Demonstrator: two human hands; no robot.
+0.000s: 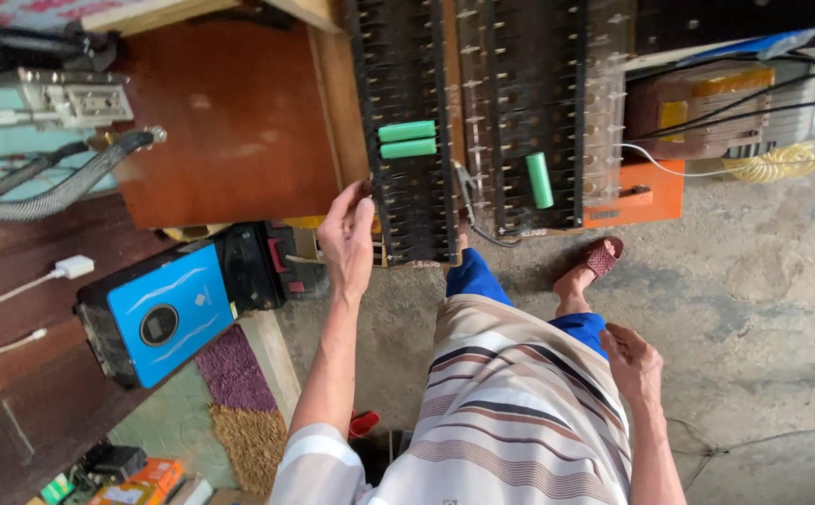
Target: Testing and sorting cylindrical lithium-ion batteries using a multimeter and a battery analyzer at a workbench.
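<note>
Three green cylindrical cells sit in the long black racks that stretch away from the person. Two of them (407,139) lie side by side, touching, in the left rack (405,187), each with its long axis running across the rack, left to right in the view. The third cell (539,180) rests alone in the right rack (538,112), its long axis running roughly along the rack, tilted slightly, one end toward the person. Between the two black racks stands a clear plastic strip (475,103) with rows of small metal contacts. The left hand (348,234) reaches forward to the near left edge of the left rack, fingers (360,198) loosely curled and touching its side; whether they grip anything small cannot be told. The right hand (634,360) hangs low beside the striped shirt, fingers half open and holding nothing. A blue-faced black box (169,307) lies on the left, beside a reddish wooden surface (230,122). One sandalled foot (594,262) stands on the concrete floor (763,309).
</note>
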